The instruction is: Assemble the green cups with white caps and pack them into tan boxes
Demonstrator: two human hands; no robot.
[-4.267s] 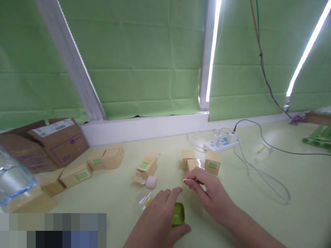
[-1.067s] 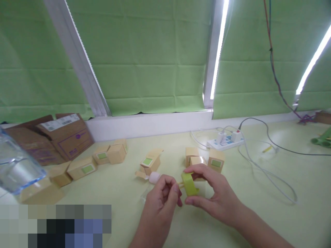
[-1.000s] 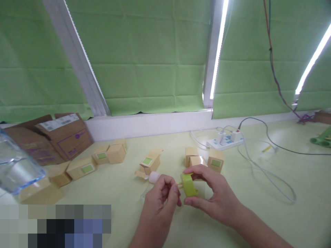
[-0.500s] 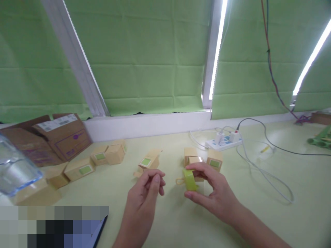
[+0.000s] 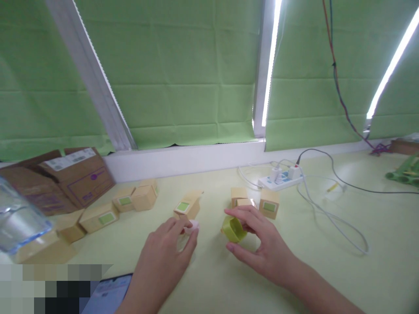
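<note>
My right hand [image 5: 262, 244] is closed round a small green plastic piece [image 5: 233, 229], holding it just above the pale green table [image 5: 360, 270]. My left hand [image 5: 165, 250] reaches forward, its fingertips touching a small pinkish-white object [image 5: 194, 224] beside an open tan carton [image 5: 185, 208]. Whether the fingers have gripped that object is not visible. Behind my right hand stand two small tan boxes with green labels [image 5: 269, 204].
More small tan boxes [image 5: 98, 216] lie at the left near a brown shipping carton [image 5: 73, 176]. A clear bottle [image 5: 18, 218] sits at the far left edge. A power strip [image 5: 279, 179] with trailing cables lies at the back right. A phone screen [image 5: 109, 296] is near me.
My left hand let go near the green piece and moved left and forward to the pinkish-white object. My right hand has turned the green piece, keeping hold of it.
</note>
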